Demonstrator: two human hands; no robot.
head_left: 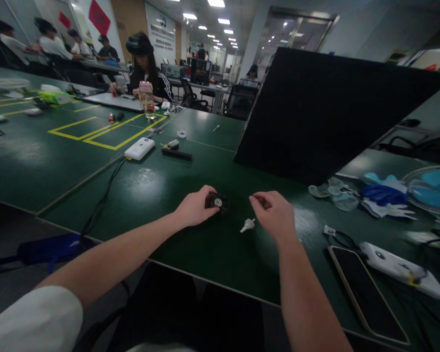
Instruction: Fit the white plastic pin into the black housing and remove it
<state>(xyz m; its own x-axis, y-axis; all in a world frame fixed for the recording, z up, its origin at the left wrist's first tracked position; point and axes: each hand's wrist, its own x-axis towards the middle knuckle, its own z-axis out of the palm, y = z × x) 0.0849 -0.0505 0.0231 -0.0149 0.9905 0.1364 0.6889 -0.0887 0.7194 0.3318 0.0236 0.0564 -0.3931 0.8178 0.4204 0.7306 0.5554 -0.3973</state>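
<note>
My left hand [198, 207] grips a small black part with a round metal centre [223, 203], just above or on the green table [205, 254]. Its thumb and fingers press on the part's left side. To the right, my right hand [275, 212] is closed with thumb and fingertips together. What it holds, if anything, is hidden by the fingers. Between the two hands a small white plastic piece with a thin shaft [248, 225] lies on the table, close to my right hand and not touched by it.
A large black panel [315, 112] leans behind my right hand. Clear fan blades [340, 194], gloves [386, 200], a phone [368, 293] and a white power bank [403, 269] lie right. Ahead are another white power bank [140, 148], a dark bar [176, 154] and a seated co-worker [161, 88].
</note>
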